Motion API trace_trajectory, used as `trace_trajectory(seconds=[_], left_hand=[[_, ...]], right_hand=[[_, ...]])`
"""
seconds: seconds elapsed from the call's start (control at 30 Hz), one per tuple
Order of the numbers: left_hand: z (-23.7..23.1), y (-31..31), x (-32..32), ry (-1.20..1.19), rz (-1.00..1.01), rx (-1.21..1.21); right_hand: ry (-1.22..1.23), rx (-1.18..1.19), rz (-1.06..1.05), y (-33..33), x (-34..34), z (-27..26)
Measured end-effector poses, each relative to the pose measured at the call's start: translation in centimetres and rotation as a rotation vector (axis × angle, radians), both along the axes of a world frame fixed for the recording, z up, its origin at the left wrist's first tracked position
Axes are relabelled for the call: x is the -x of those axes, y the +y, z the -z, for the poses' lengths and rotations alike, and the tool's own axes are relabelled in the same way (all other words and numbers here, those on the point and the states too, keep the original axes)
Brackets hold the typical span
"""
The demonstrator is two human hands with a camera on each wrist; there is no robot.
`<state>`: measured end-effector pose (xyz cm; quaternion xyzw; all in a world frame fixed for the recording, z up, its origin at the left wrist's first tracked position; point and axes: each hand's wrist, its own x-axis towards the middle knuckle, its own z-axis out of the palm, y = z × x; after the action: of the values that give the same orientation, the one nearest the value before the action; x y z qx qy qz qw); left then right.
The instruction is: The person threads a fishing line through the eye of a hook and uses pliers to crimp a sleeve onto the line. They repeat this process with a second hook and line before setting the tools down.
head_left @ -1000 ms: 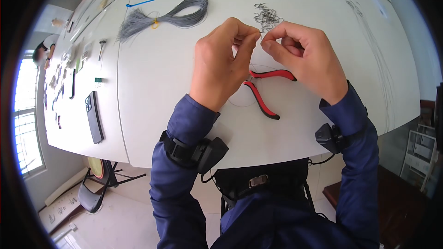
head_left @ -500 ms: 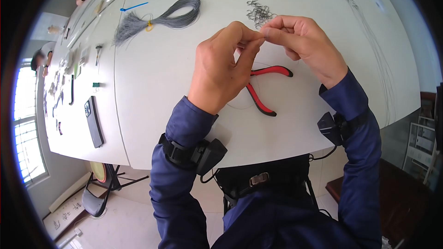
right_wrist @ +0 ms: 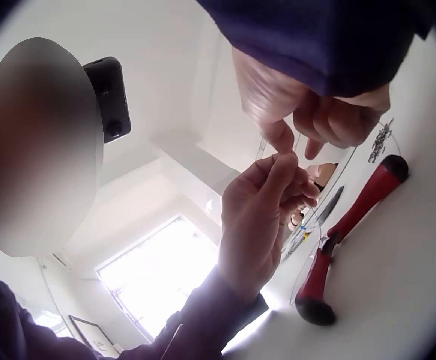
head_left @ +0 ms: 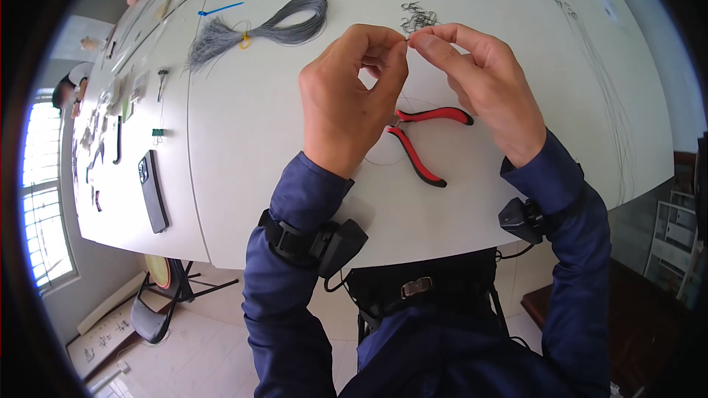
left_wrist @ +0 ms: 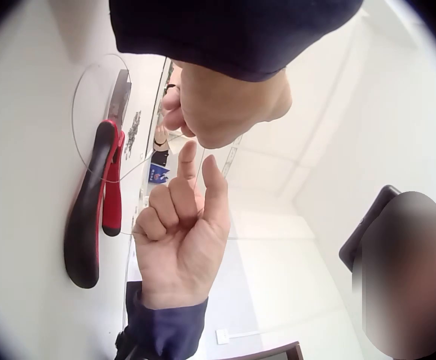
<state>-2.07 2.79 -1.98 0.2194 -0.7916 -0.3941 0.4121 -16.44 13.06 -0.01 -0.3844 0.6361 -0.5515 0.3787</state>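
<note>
In the head view my left hand [head_left: 354, 99] pinches a small dark hook [head_left: 407, 40] between thumb and index finger, mostly covered by the fingertips. Right beside it are the index and thumb tips of my right hand [head_left: 487, 88]; both wrist views show these tips a little apart, the other fingers bent. A thin clear line [left_wrist: 73, 124] loops down around the pliers. Red-and-black pliers [head_left: 415, 158] lie below the hands with handles spread. Just beyond the fingertips is a pile of dark hooks [head_left: 422, 18].
A tied bundle of grey line [head_left: 295, 26] and a blue cable tie [head_left: 221, 9] lie at the back left. A phone [head_left: 153, 191] rests further left. Long thin strands [head_left: 601, 81] stretch along the right side. People sit past the table's left part.
Both hands have shifted slightly up and left since the last frame. My right fingertips moved from apart, to against the left fingertips, then slightly back. The pliers lie still.
</note>
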Motion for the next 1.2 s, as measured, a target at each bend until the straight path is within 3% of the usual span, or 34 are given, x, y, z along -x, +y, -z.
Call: trace_trajectory(seconds=[0.63, 0.87, 0.97, 1.03, 1.2], left_hand=[[-0.2, -0.1, 0.1, -0.085, 0.021, 0.094], [-0.2, 0.0, 0.0, -0.031, -0.040, -0.064], [0.0, -0.1, 0.1, -0.007, -0.052, -0.136], [0.1, -0.1, 0.1, -0.008, -0.044, -0.154], [0.4, -0.4, 0.0, -0.097, 0.037, -0.012]], right_hand=[[0.080, 0.033, 0.081, -0.4, 0.3, 0.6], [0.111, 0.002, 0.074, -0.4, -0.1, 0.6], [0.190, 0.104, 0.075, -0.8, 0.2, 2.3], [0.421, 0.101, 0.051, -0.6, -0.1, 1.9], [0.719, 0.152, 0.016, -0.2, -0.3, 0.6]])
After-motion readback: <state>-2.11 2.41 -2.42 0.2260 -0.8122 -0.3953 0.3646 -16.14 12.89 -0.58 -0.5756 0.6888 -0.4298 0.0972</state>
